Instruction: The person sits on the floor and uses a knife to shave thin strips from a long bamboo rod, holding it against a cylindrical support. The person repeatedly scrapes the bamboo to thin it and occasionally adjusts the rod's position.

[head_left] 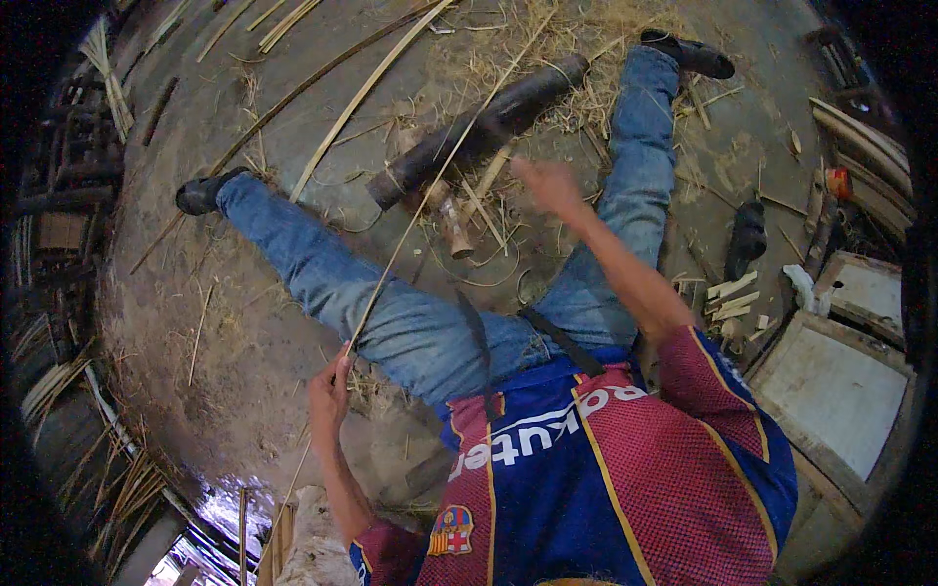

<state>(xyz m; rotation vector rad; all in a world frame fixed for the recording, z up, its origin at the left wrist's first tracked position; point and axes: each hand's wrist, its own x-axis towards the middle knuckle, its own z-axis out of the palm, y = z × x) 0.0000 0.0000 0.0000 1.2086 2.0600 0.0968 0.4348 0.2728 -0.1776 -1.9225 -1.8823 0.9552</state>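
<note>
A long, thin strip that looks like split bamboo or cane (395,264) runs from the far middle down past my left thigh. My left hand (329,383) is closed on it beside that thigh, and its tail continues toward the lower left. Between my outstretched legs lies a dark, thick cylindrical log (528,101), propped on a shorter piece of wood (451,227); the strip passes over the log. My right hand (549,188) is just right of the log, apart from the strip. Motion smears its fingers, so I cannot make out whether it holds anything.
Shavings (562,103) litter the floor around the log. Longer split strips (376,78) lie at the far left. On the right are a dark shoe-like object (746,239), short wood pieces (731,296) and a framed pale panel (831,386). Bundled sticks (127,493) lie at the lower left.
</note>
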